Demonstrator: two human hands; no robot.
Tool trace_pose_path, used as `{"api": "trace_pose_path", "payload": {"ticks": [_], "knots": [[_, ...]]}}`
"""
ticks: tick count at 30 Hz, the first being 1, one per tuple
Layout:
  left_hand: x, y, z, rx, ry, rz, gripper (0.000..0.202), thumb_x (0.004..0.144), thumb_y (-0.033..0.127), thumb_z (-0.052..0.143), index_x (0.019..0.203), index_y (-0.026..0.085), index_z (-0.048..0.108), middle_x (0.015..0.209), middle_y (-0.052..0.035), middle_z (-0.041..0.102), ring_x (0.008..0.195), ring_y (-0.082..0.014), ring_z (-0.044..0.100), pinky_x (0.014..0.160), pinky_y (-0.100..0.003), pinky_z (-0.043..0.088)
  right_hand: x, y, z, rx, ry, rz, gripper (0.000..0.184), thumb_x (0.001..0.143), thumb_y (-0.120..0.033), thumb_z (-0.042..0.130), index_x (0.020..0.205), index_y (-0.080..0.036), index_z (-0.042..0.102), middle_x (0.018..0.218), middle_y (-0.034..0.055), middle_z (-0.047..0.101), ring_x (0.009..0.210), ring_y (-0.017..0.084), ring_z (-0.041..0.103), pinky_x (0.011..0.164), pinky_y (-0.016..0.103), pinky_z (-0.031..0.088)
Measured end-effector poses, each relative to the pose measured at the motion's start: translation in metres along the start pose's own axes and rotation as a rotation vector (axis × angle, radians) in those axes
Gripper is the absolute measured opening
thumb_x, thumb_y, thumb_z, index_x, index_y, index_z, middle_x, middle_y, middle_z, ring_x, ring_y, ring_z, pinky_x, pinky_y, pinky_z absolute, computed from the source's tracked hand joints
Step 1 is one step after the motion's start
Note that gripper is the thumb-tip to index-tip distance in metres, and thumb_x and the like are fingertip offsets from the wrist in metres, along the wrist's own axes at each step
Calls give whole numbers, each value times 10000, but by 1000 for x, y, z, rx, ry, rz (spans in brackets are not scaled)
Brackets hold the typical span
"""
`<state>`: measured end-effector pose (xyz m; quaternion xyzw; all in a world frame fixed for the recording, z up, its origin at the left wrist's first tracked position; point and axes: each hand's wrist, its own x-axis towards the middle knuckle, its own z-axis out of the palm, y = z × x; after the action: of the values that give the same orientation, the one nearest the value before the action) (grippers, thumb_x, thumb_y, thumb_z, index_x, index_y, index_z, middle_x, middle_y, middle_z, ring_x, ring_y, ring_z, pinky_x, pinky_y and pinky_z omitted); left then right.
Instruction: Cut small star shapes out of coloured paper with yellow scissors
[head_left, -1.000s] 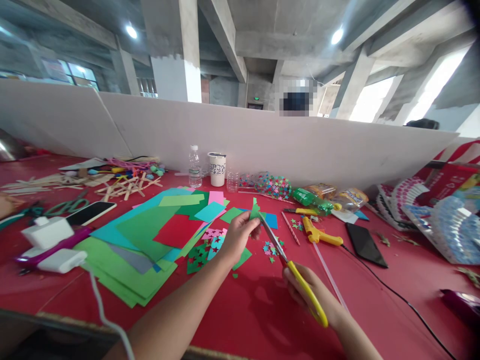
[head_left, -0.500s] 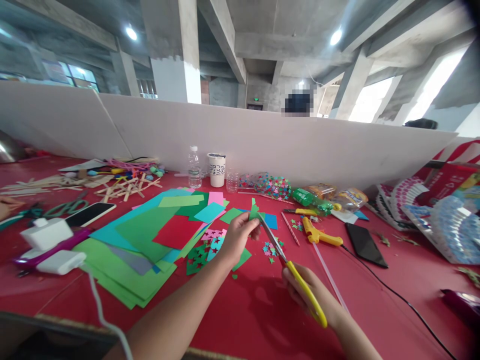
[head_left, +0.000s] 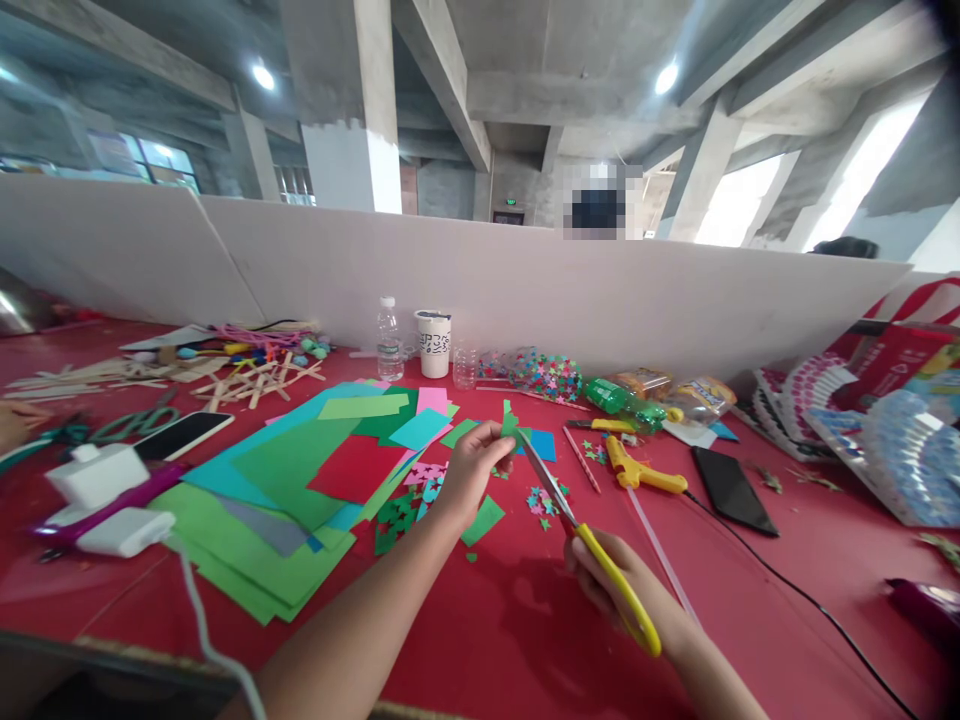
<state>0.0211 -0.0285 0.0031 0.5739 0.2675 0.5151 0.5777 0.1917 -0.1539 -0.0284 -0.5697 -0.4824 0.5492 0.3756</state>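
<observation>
My left hand [head_left: 478,467] pinches a small piece of green paper [head_left: 509,420] above the middle of the red table. In my right hand [head_left: 611,575] is a pair of scissors [head_left: 616,580] with yellow handles. Their metal blades point up and to the left, with the tips at the edge of the green paper. Whether the blades are fully closed I cannot tell. Below the hands lie loose paper stars [head_left: 541,503] and a green paper piece [head_left: 484,521]. Punched paper scraps [head_left: 397,520] are partly covered by my left forearm.
Coloured paper sheets [head_left: 292,470] spread to the left, near a power strip with white chargers [head_left: 124,530]. To the right are a yellow glue gun [head_left: 645,472] with its cord and a black phone [head_left: 733,490]. A bottle [head_left: 389,342] and a cup [head_left: 433,345] stand before the white partition [head_left: 525,285].
Both hands stay nearly in place, with the scissors still at the green paper. The whole view has shifted very slightly.
</observation>
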Motion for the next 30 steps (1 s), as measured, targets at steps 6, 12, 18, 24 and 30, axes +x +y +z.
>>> {"api": "trace_pose_path", "payload": {"ticks": [6,12,18,24,30], "knots": [[-1,-9,4,-114,-5,-94,134,720,247,643,641,160,579,539,20,573,512,-102,509,556,-238,398,0,3,-2,2,-1,15,628,660,-817,480,761,-198,504,497,-94,339,382,55,274,330,176,162],[-2,-10,7,-112,33,-126,172,716,301,668,651,151,617,524,7,586,504,-113,526,554,-249,404,-1,5,-3,25,-18,7,581,724,-769,478,798,-194,517,533,-86,361,405,55,290,346,169,216],[-4,-10,9,-107,38,-118,226,717,331,684,596,153,617,514,8,579,502,-105,519,547,-242,392,0,6,1,46,3,6,569,727,-758,488,789,-194,515,536,-81,362,405,57,307,339,159,227],[-4,-11,10,-124,5,-120,252,744,341,670,591,148,615,525,-3,579,521,-107,516,561,-244,391,0,6,1,35,-15,-28,550,774,-734,454,811,-188,517,527,-82,379,381,50,283,329,152,247],[-4,-11,10,-131,9,-124,232,739,325,675,599,145,629,534,-9,584,532,-113,520,564,-246,393,-3,4,0,-9,-25,-70,586,754,-764,439,811,-184,499,499,-89,375,365,52,289,327,162,262]]}}
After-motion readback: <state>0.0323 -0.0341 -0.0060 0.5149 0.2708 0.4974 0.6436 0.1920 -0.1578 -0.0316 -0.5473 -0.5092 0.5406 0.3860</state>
